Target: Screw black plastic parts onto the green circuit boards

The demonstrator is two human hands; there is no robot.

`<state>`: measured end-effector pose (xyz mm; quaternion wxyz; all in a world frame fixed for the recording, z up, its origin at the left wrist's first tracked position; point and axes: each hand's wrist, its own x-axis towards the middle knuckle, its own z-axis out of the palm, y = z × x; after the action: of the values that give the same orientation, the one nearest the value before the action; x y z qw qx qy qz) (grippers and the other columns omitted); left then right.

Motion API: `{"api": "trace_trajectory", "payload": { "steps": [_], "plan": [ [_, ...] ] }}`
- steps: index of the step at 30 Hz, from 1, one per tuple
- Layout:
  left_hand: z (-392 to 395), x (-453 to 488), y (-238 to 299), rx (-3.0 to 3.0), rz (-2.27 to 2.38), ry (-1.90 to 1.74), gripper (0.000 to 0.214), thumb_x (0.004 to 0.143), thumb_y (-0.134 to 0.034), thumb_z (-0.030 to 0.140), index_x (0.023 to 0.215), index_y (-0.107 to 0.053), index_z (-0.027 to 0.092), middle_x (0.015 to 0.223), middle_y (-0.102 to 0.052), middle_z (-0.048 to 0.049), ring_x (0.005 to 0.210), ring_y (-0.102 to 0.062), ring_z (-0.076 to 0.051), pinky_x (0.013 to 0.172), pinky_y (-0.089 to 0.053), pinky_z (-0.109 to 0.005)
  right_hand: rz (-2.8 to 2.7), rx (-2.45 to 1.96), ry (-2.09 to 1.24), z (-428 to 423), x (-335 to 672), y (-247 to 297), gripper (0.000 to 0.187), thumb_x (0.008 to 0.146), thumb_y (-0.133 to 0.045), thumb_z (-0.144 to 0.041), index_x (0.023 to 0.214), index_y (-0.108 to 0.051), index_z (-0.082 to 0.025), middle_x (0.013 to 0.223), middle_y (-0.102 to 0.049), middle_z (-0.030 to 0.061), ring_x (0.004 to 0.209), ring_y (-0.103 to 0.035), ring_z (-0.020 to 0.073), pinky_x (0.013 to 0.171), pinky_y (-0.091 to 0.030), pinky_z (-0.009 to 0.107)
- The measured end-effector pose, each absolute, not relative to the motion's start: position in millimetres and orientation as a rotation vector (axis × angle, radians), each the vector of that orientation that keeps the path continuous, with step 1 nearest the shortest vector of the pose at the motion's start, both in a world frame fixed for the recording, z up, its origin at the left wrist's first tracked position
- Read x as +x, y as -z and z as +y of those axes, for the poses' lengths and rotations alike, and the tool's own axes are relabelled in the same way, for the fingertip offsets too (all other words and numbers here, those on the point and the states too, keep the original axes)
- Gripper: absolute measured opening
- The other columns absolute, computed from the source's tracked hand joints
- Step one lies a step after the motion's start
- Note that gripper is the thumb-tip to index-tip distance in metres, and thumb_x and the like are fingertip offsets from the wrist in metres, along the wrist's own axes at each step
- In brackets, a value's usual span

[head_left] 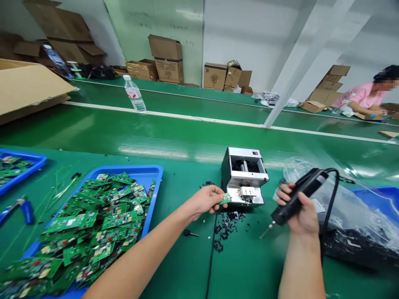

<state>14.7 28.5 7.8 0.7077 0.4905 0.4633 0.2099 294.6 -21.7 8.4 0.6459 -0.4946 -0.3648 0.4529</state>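
My left hand (pixel 205 200) pinches a small green circuit board (pixel 225 198) and holds it against the front of a small grey machine (pixel 245 176) on the green table. My right hand (pixel 299 209) is wrapped round a black electric screwdriver (pixel 299 195), tip pointing down and left just above the table. Its black cable (pixel 331 195) loops back to the right. Black plastic bits (pixel 227 226) lie scattered below the machine.
A blue tray (pixel 149 174) heaped with green circuit boards sits at the left, another blue tray (pixel 28 160) further left, blue pliers (pixel 21 207) beside it. Clear plastic bags (pixel 352 211) lie at the right. A water bottle (pixel 134 94) stands on the conveyor; a person in pink (pixel 364 97) works far right.
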Motion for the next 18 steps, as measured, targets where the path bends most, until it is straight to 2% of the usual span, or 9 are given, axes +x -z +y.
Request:
{"api": "trace_trajectory", "payload": {
  "steps": [3, 5, 7, 9, 12, 15, 18],
  "plan": [
    [27.6, 18.4, -8.0, 1.096, 1.049, -0.457, 0.019, 0.077, -0.061, 0.027, 0.088, -0.051, 0.015, 0.075, -0.068, -0.0047, 0.051, -0.044, -0.006, 0.044, -0.027, -0.019, -0.790, -0.942, -1.035, -31.6, 289.2, -33.1, 0.047, 0.077, -0.049, -0.068, 0.104, -0.059, -0.031, 0.065, -0.025, -0.0066, 0.042, -0.012, 0.0065, 0.038, -0.017, 0.024],
    [27.1, 19.9, -9.1, 1.096, 1.056, -0.459, 0.018, 0.078, -0.060, 0.027, 0.088, -0.051, 0.015, 0.075, -0.068, -0.0046, 0.049, -0.042, -0.005, 0.043, -0.026, -0.019, -0.755, -0.814, -1.070, -36.2, 284.1, -52.1, 0.061, 0.076, -0.039, -0.077, 0.109, -0.061, -0.030, 0.059, -0.019, -0.0075, 0.041, -0.007, 0.0070, 0.038, -0.011, 0.028],
    [26.2, 20.8, -10.4, 1.094, 1.071, -0.462, 0.017, 0.078, -0.060, 0.026, 0.089, -0.050, 0.015, 0.073, -0.068, -0.0038, 0.047, -0.039, -0.005, 0.043, -0.024, -0.019, -0.779, -0.741, -1.099, -37.7, 275.7, -70.8, 0.066, 0.078, -0.029, -0.080, 0.104, -0.063, -0.030, 0.055, -0.021, -0.0061, 0.039, -0.012, 0.0085, 0.040, -0.012, 0.031],
    [25.1, 21.6, -11.5, 1.102, 1.088, -0.473, 0.018, 0.079, -0.060, 0.026, 0.089, -0.049, 0.016, 0.072, -0.068, -0.0030, 0.045, -0.037, -0.004, 0.042, -0.023, -0.019, -0.865, -0.745, -1.079, -35.8, 263.9, -86.2, 0.063, 0.082, -0.025, -0.077, 0.099, -0.065, -0.031, 0.054, -0.030, -0.0030, 0.040, -0.023, 0.0109, 0.042, -0.017, 0.032],
    [23.7, 22.9, -12.4, 1.128, 1.103, -0.491, 0.016, 0.079, -0.059, 0.025, 0.087, -0.049, 0.016, 0.071, -0.068, -0.0025, 0.044, -0.035, -0.004, 0.042, -0.022, -0.019, -0.964, -0.768, -1.055, -28.4, 245.0, -99.4, 0.052, 0.083, -0.037, -0.073, 0.100, -0.064, -0.032, 0.061, -0.041, -0.0008, 0.047, -0.036, 0.0131, 0.044, -0.024, 0.030],
    [22.8, 23.9, -13.8, 1.128, 1.107, -0.494, 0.014, 0.080, -0.058, 0.024, 0.086, -0.049, 0.016, 0.072, -0.068, -0.0027, 0.044, -0.035, -0.005, 0.042, -0.023, -0.019, -0.965, -0.695, -1.123, -19.9, 233.2, -103.4, 0.054, 0.077, -0.051, -0.072, 0.108, -0.063, -0.029, 0.060, -0.036, -0.0036, 0.047, -0.031, 0.0116, 0.044, -0.024, 0.029],
    [22.9, 23.9, -14.7, 1.127, 1.101, -0.500, 0.012, 0.081, -0.056, 0.024, 0.085, -0.049, 0.016, 0.072, -0.068, -0.0032, 0.044, -0.034, -0.005, 0.043, -0.023, -0.019, -0.947, -0.636, -1.172, -13.1, 229.4, -105.8, 0.056, 0.072, -0.057, -0.073, 0.102, -0.065, -0.026, 0.058, -0.028, -0.0048, 0.048, -0.025, 0.0111, 0.044, -0.020, 0.028]
  ]
}}
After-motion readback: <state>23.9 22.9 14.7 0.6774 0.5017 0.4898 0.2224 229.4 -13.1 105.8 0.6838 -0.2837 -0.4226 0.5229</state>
